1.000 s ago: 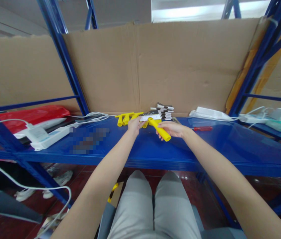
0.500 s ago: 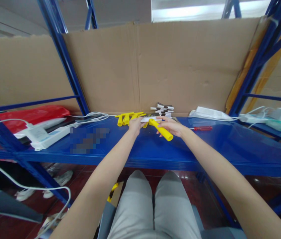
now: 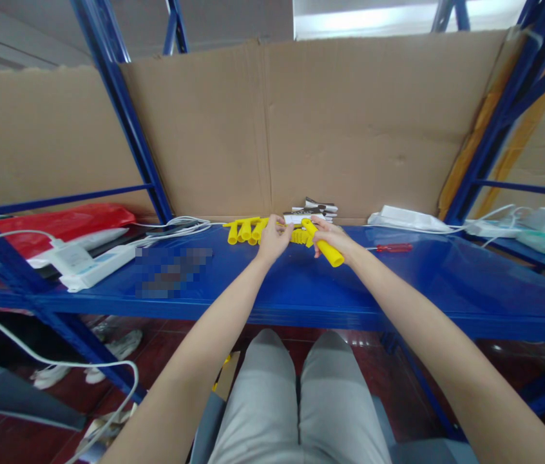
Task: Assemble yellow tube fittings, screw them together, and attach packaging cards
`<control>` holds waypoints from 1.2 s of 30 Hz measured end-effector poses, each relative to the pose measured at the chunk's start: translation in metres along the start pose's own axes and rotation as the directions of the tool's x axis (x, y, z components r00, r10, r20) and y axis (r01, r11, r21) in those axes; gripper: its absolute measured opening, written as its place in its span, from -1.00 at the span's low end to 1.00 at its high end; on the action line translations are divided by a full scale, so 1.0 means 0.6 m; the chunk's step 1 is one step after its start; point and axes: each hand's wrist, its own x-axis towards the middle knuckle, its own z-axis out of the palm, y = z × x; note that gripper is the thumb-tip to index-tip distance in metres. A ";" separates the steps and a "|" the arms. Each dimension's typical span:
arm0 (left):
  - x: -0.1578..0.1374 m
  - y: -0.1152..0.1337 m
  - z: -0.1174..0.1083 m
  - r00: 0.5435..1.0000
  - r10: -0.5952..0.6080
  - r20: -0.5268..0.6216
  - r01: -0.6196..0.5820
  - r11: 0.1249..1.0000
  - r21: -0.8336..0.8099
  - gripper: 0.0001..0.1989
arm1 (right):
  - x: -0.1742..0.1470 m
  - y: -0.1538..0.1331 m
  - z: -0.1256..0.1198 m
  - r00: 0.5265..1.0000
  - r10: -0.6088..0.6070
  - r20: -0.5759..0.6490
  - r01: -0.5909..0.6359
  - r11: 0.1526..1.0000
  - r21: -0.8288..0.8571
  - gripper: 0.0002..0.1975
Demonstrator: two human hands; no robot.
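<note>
My right hand (image 3: 331,237) is wrapped round a yellow tube-shaped handle (image 3: 329,250), which points down toward the shelf's front edge. To its left, my left hand (image 3: 274,240) has its fingers curled in a pinch. What they hold, if anything, is too small to make out. Between the hands shows a white strip (image 3: 296,219); I cannot tell whether it joins the handle. More yellow handles (image 3: 244,231) lie in a row left of my left hand, and further yellow parts show between the hands. Behind them sits a stack of black-and-white pieces (image 3: 321,207).
A red screwdriver (image 3: 395,248) lies right of my right hand. White adapters (image 3: 408,219) with cables stand further right. On the left are a white power strip (image 3: 98,267) and a red bag (image 3: 64,225). Cardboard (image 3: 350,129) walls the back of the blue shelf (image 3: 427,283).
The yellow handle has shifted slightly right with my right hand. My left hand has come off the near end of the white strip, and its fingers have curled. Yellow parts now show between the hands.
</note>
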 end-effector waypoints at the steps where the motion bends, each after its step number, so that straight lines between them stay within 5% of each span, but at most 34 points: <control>1: -0.002 -0.004 0.002 0.996 0.058 0.069 -0.060 0.998 0.028 -0.79 | 0.000 0.000 0.000 1.000 -0.007 -0.004 0.007 1.000 0.003 -0.11; 4: -0.006 -0.013 0.007 0.956 0.153 0.250 -0.166 0.986 0.030 -0.64 | -0.001 0.000 0.001 0.999 -0.030 0.030 0.029 1.000 0.001 -0.12; 8: -0.001 -0.023 0.006 0.918 0.174 0.356 -0.214 0.974 0.074 -0.41 | -0.008 -0.005 0.004 0.997 0.011 0.081 -0.010 1.000 -0.015 -0.05; 15: 0.010 -0.035 0.001 0.915 0.116 0.387 -0.159 0.984 0.081 -0.27 | -0.014 -0.005 0.007 0.991 0.032 0.133 -0.031 0.999 -0.006 -0.01; 22: -0.010 -0.015 0.008 0.956 0.080 0.284 -0.073 0.997 -0.037 -0.35 | -0.013 -0.009 0.006 0.993 0.046 0.113 -0.045 0.999 -0.012 0.01; 30: -0.021 -0.007 0.010 0.940 0.110 0.323 -0.090 0.993 -0.077 -0.39 | 0.007 -0.020 -0.055 0.981 0.026 -0.193 -0.024 1.000 0.011 -0.04; 36: -0.027 0.000 0.005 0.931 0.115 0.345 -0.128 0.992 0.014 -0.50 | -0.022 -0.057 -0.193 0.826 0.034 -0.563 -0.203 0.949 -0.240 -0.40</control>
